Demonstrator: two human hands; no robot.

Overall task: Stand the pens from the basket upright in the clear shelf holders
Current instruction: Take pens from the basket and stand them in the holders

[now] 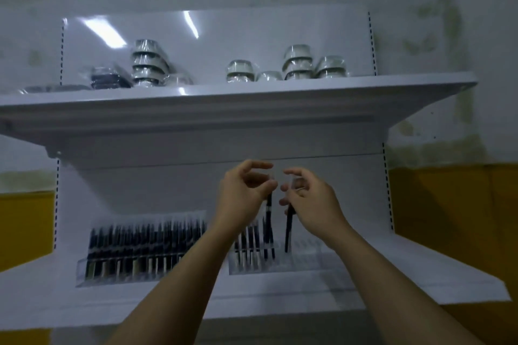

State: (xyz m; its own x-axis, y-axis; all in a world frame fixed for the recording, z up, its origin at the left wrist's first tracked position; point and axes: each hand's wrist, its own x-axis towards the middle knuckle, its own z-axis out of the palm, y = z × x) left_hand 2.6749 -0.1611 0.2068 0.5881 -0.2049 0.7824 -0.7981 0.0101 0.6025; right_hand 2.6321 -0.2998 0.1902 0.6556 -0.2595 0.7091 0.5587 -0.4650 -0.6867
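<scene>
In the head view, both hands were seen raised in front of the lower shelf (420,274), close together but apart. The left hand (246,193) was curled, and a dark pen (269,214) appeared to be pinched at its top between thumb and fingertips, though blur left the contact uncertain. This pen hung nearly upright, its lower end reaching into the right-hand clear holder (308,259). The right hand (315,200) was closed around a second pen (288,230) with its lower fingers, the forefinger and thumb being loosely arched above; that pen's tip was lowered to the holder just beside the first. A short row of standing pens (248,244) was seen at the left end of this holder, partly hidden by the left forearm, while the slots to the right looked unfilled. The left-hand clear holder (81,272) was packed with a full row of pens (140,246). The basket was not shown. Wrapped bowls (297,61) were stacked on the upper shelf (224,109).

Several risks were judged likely. With two pens brought down side by side, one slot could be shared or missed, so a pen might be left leaning. The light fingertip pinch could let a pen slip and topple. The left forearm, held close to the standing row, could knock those pens over.
</scene>
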